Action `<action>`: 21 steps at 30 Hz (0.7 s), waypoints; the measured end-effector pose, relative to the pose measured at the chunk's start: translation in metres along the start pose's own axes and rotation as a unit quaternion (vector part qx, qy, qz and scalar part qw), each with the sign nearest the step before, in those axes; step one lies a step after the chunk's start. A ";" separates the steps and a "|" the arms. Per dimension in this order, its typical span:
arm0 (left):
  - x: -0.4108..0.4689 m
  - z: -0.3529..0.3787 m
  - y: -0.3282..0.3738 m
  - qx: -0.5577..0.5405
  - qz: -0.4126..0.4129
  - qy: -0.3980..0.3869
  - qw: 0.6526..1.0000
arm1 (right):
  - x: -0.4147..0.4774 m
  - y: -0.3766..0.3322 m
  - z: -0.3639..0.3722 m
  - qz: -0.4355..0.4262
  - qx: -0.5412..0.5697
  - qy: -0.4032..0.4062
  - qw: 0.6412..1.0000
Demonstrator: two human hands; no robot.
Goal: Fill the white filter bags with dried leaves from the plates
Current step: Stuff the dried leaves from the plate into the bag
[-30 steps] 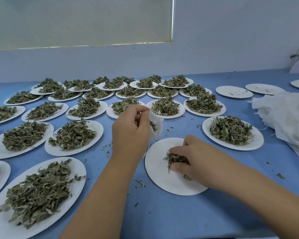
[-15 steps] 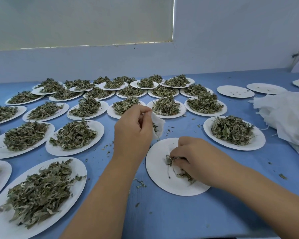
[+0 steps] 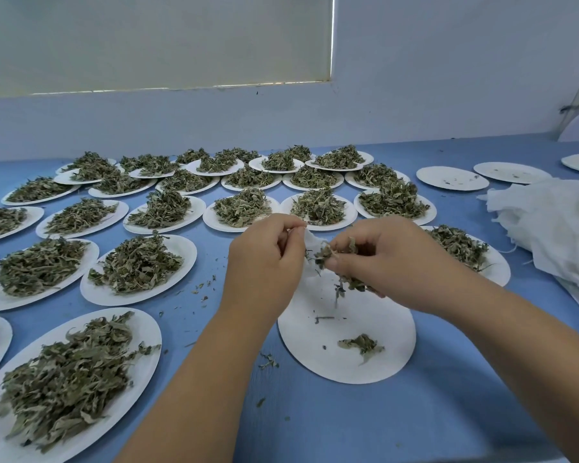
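My left hand (image 3: 264, 262) pinches the rim of a white filter bag (image 3: 310, 242) and holds it above a nearly bare white plate (image 3: 375, 365). My right hand (image 3: 381, 259) grips a clump of dried leaves (image 3: 331, 253) right at the bag's mouth, with some strands hanging below the fingers. A small tuft of leaves (image 3: 361, 344) and a few crumbs lie on the plate under my hands. The bag's lower part is hidden behind my left hand.
Several white plates heaped with dried leaves (image 3: 137, 265) cover the blue table (image 3: 348, 429) to the left and back. Bare plates (image 3: 452, 178) sit at the back right. A pile of white filter bags (image 3: 555, 235) lies at the right edge. Leaf crumbs are scattered around.
My right hand has lifted off the plate with a clump of leaves and brought it up to the bag's mouth. My left hand has kept holding the bag.
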State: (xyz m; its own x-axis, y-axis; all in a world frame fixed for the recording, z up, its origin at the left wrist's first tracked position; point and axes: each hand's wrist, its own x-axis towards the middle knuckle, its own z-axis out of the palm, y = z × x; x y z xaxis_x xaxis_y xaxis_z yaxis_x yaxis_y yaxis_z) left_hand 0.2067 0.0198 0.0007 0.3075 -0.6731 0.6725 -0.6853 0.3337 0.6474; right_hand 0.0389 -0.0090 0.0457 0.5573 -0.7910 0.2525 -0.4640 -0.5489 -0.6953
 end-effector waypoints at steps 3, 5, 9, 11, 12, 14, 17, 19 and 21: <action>0.000 0.001 0.000 -0.024 -0.020 -0.010 0.999 | 0.009 -0.006 0.001 0.028 -0.014 -0.010 0.999; 0.000 0.000 0.001 -0.037 -0.023 -0.020 0.999 | 0.014 -0.008 0.004 0.042 -0.031 -0.006 0.999; 0.000 0.000 0.004 -0.044 -0.024 -0.041 0.998 | 0.022 -0.013 0.010 0.041 -0.139 0.010 0.989; 0.000 0.001 0.005 -0.045 -0.027 -0.048 0.997 | 0.028 -0.017 0.014 0.048 -0.228 0.003 0.972; 0.000 0.001 0.006 -0.047 -0.029 -0.052 0.997 | 0.031 -0.018 0.015 0.053 -0.264 -0.001 0.963; 0.000 0.001 0.006 -0.052 -0.038 -0.056 0.996 | 0.033 -0.020 0.017 0.051 -0.307 0.000 0.950; 0.001 0.000 0.007 -0.077 -0.069 -0.052 0.993 | 0.026 -0.019 0.021 0.013 -0.286 0.042 0.957; 0.001 -0.001 0.008 -0.100 -0.095 -0.046 0.989 | 0.019 -0.021 0.023 -0.030 -0.242 0.090 0.966; 0.001 -0.001 0.009 -0.112 -0.110 -0.046 0.987 | 0.018 -0.024 0.023 -0.045 -0.247 0.097 0.963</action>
State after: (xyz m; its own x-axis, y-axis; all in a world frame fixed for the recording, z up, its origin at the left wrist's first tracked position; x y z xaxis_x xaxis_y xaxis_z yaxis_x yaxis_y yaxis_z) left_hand 0.2017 0.0222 0.0073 0.3650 -0.7989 0.4780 -0.4425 0.3029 0.8441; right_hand 0.0760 -0.0043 0.0515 0.4937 -0.7440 0.4503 -0.7181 -0.6408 -0.2715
